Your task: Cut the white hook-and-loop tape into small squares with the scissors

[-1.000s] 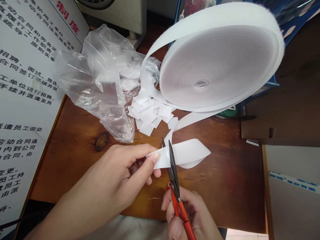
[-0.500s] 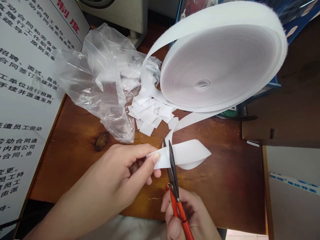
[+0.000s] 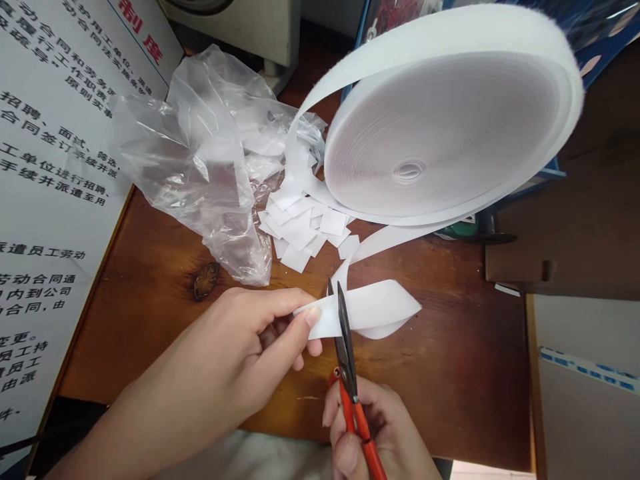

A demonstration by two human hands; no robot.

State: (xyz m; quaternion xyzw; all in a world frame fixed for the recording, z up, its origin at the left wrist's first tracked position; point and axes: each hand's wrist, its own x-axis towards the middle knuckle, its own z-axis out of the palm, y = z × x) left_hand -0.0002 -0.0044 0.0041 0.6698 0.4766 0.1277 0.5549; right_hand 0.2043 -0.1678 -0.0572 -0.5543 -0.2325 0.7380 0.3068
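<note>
My left hand (image 3: 240, 360) pinches the free end of a white fabric strip (image 3: 375, 308) between thumb and fingers. The strip loops back up to a large white roll (image 3: 440, 127) leaning at the back right. My right hand (image 3: 375, 433) grips red-handled snips (image 3: 350, 373), whose dark blades straddle the strip just right of my left fingertips. A heap of small white cut squares (image 3: 305, 227) lies on the wooden table (image 3: 150, 313) behind the strip.
A crumpled clear plastic bag (image 3: 200, 160) lies left of the squares. A white board with printed text (image 3: 45, 200) stands along the left edge. Brown cardboard (image 3: 575, 220) and a grey box (image 3: 585, 373) sit at the right.
The blades have closed slightly further onto the strip; both hands and the strip stay almost where they were.
</note>
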